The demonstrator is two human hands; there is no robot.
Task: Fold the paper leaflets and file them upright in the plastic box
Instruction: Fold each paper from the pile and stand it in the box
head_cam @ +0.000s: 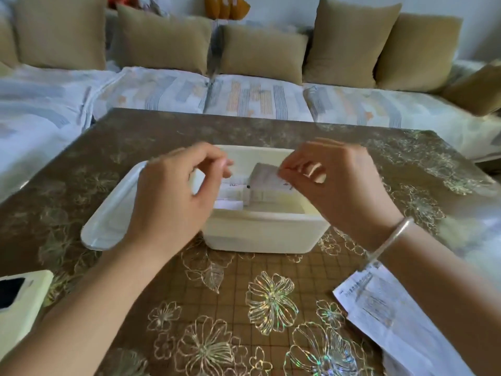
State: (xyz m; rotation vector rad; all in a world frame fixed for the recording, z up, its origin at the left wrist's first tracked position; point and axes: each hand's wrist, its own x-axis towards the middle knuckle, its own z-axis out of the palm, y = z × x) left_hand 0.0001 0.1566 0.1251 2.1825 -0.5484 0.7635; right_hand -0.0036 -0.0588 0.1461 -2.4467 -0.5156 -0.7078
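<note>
An unfolded leaflet [379, 302] lies flat on the bench [244, 272], partly under the right forearm and well back from the right hand [339, 191], on its wrist side. A phone [16, 294] lies well back from the left hand [173, 191], at the near left edge.

**Hand state.** The right hand pinches a folded leaflet [264, 180] at its upper right edge between thumb and forefinger. The left hand hovers with its fingers curled and thumb and forefinger close together. Blur at the fingertips hides whether they grip any paper.

**Position of the work.** The folded leaflet sits between the two hands, just left of the right hand's fingertips. It is inside the plastic box [265, 217] and appears tilted rather than upright. The box lies directly below both hands. Other filed leaflets [230, 198] stand just below the left hand's fingertips. The lid [108, 213] lies below the left hand, just beside the box.

**Step in hand (judged).** The step appears to be seating the folded leaflet in the box.

1. The right hand should lower the leaflet with its bottom edge leading until that edge meets the box floor.
2. The left hand should steady the filed leaflets so that none tips over.
3. The pinch should be released only once the leaflet leans against its neighbours, because thin paper is likely to slump when it stands alone.
</note>
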